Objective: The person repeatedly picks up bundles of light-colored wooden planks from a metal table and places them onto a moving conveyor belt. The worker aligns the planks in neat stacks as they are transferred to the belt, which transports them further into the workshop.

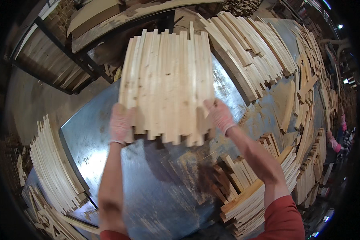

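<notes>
A wide row of pale wooden strips (168, 80), laid side by side with uneven ends, is gripped between my two hands above the metal tabletop (140, 180). My left hand (122, 123), in a pinkish glove, closes on the row's left edge near its lower end. On the opposite edge, my right hand (220, 116), gloved the same way, presses inward with fingers bent round the outermost strip. Small dark knots dot the strips. A shadow falls on the metal below the near ends. The undersides and the fingertips beneath are hidden.
More wooden strips (248, 52) lie stacked at the back right, with another row (54, 164) at the left. Shorter pieces (244, 172) and a stack stand by my right forearm. Sawdust (264, 108) covers part of the table. A co-worker's pink sleeve (335, 145) shows far right.
</notes>
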Demonstrator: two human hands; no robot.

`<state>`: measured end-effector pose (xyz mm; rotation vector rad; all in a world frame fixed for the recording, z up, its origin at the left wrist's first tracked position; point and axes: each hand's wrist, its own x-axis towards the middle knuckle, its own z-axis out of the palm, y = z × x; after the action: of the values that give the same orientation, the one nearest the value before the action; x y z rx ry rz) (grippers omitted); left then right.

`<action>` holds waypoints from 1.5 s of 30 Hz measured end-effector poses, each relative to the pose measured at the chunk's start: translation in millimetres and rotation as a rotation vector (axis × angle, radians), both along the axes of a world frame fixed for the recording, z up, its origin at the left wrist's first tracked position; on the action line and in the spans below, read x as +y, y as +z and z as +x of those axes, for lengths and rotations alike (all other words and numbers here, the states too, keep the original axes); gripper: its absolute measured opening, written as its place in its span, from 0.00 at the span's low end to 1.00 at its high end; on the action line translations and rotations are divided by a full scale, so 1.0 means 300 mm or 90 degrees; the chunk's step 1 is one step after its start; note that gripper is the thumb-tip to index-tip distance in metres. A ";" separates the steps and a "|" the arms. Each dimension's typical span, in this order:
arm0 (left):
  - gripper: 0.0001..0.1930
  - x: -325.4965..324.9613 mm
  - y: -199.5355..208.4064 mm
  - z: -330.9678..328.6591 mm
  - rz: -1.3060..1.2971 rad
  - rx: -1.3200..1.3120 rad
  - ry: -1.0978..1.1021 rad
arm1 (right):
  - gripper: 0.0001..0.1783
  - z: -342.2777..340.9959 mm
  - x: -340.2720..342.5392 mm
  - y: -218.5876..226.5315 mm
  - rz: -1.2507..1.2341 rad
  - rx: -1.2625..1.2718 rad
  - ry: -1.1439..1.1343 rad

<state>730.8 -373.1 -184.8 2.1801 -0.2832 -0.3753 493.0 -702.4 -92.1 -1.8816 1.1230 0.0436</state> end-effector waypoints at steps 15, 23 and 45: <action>0.33 0.344 0.194 -0.230 0.158 -0.046 0.051 | 0.45 -0.076 0.392 -0.078 0.013 0.112 -0.030; 0.24 0.870 0.249 -0.888 0.133 0.132 0.251 | 0.59 -0.419 0.813 0.025 0.012 0.208 0.038; 0.52 1.014 0.418 -1.929 0.308 -0.006 -0.168 | 0.37 -0.574 1.294 0.130 -0.323 -0.162 0.618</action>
<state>152.1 -68.8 -59.3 2.6241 -0.5321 -0.6334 320.9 -314.1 -53.1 -2.6341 -0.0451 0.0637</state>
